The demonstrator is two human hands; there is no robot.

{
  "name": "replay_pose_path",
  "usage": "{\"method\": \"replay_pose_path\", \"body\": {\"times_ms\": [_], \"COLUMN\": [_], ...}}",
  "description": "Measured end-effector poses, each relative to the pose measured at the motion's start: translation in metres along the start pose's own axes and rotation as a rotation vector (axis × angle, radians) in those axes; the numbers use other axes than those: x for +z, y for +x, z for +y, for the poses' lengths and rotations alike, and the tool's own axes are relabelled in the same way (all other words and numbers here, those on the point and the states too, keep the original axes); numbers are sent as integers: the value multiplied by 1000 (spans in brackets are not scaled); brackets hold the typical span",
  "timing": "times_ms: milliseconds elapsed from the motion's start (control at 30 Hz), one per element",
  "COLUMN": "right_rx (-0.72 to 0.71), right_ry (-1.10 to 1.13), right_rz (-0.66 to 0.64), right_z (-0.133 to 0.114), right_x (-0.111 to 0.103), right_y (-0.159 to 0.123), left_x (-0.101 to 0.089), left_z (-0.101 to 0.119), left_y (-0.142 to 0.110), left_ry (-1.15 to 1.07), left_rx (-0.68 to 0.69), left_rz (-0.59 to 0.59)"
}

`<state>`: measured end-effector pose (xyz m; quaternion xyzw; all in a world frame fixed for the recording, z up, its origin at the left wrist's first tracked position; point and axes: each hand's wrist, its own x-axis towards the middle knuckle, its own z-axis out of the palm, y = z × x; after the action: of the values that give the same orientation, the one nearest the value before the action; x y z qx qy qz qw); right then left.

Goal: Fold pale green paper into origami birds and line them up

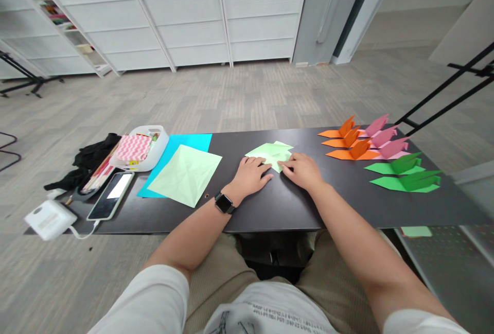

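I have both hands flat on the dark table (278,205). My left hand (250,175) lies with fingers loosely spread, tips on the folded pale-green paper (272,153). My right hand (303,169) presses that paper's near edge, fingers together. A creased green sheet (185,174) lies left of my left fingers.

Office-like room, grey carpet tiles (239,92), white perforated cabinets (185,15), black desk (285,205)
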<state>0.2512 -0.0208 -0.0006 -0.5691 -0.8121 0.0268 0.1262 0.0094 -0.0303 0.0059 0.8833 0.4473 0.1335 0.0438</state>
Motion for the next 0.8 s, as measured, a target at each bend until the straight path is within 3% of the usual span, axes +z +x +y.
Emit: {"method": "replay_pose_path", "body": {"times_ms": [167, 300, 400, 567, 667, 800], "right_rx": [146, 243, 180, 109, 171, 306], "right_ry": [-26, -27, -13, 0, -18, 9], "right_rz": [-16, 95, 189, 361, 410, 383], "right_z": [25, 43, 38, 9, 6, 26], "right_x": [-7, -8, -7, -8, -11, -11], "right_y": [-1, -2, -4, -7, -7, -7], "left_x": [0, 2, 3, 7, 8, 8], "left_z": [-1, -3, -3, -1, -1, -3], "left_y": [-1, -1, -1, -1, -1, -1], "left_ry": [-4, -12, -17, -20, -23, -24], "left_rx": [3, 10, 27, 35, 21, 12], "left_rz": [-3, 5, 21, 34, 38, 30]}}
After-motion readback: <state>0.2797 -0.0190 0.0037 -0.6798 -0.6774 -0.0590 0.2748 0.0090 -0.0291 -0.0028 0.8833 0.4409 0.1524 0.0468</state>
